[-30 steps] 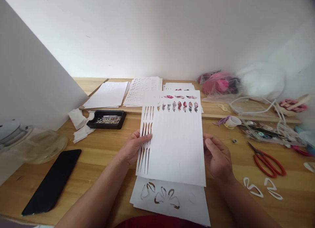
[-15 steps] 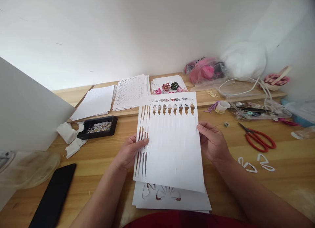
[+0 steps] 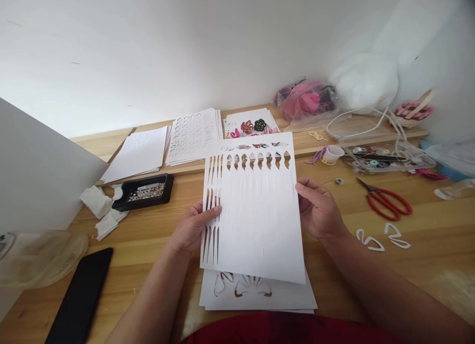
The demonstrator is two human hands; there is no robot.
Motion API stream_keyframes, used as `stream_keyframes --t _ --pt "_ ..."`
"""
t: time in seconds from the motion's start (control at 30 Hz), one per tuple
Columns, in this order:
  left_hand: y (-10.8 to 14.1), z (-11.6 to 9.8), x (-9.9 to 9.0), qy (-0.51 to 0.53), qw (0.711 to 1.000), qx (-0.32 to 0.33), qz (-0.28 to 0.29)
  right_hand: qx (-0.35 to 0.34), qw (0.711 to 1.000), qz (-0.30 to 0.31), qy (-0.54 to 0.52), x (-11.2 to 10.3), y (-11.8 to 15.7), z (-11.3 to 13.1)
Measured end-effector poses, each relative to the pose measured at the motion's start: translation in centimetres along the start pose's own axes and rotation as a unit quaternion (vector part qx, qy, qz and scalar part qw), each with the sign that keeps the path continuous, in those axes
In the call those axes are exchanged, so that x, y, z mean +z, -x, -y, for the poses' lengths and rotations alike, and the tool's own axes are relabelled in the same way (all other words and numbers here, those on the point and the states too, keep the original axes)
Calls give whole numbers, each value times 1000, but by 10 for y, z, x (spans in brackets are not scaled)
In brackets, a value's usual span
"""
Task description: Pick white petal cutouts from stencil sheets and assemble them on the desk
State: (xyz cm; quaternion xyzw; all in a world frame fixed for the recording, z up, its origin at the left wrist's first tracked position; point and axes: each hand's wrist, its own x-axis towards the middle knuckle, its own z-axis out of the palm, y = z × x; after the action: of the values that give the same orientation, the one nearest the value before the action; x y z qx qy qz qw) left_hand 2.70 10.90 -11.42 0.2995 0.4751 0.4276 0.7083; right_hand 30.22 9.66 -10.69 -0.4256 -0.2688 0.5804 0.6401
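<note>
Between my two hands is a white cut-out paper sheet, raised and tilted above the table. Leaf-shaped holes run across its top, and long narrow slits line its left side. My left hand pinches the left edge, thumb on the front. At the right edge, my right hand grips with its thumb in front; the fingers behind are partly hidden. Beneath the raised sheet lies a stack of white sheets with curved petal cut-outs, mostly covered. Loose white paper shapes lie right of my right arm.
Red-handled scissors and a clear tray of small tools are on the right. A black bead tray and a black phone are on the left. Paper stacks and beaded flowers occupy the back ledge.
The view has shifted slightly, so most things sit a little farther left. Both hands keep their hold on the sheet, which stays in nearly the same pose.
</note>
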Motion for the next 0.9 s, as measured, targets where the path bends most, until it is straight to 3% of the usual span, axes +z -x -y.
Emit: stream_keyframes --t 0.9 --pt "0 -1 1 6 1000 9 -2 33 999 33 -3 3 3 1"
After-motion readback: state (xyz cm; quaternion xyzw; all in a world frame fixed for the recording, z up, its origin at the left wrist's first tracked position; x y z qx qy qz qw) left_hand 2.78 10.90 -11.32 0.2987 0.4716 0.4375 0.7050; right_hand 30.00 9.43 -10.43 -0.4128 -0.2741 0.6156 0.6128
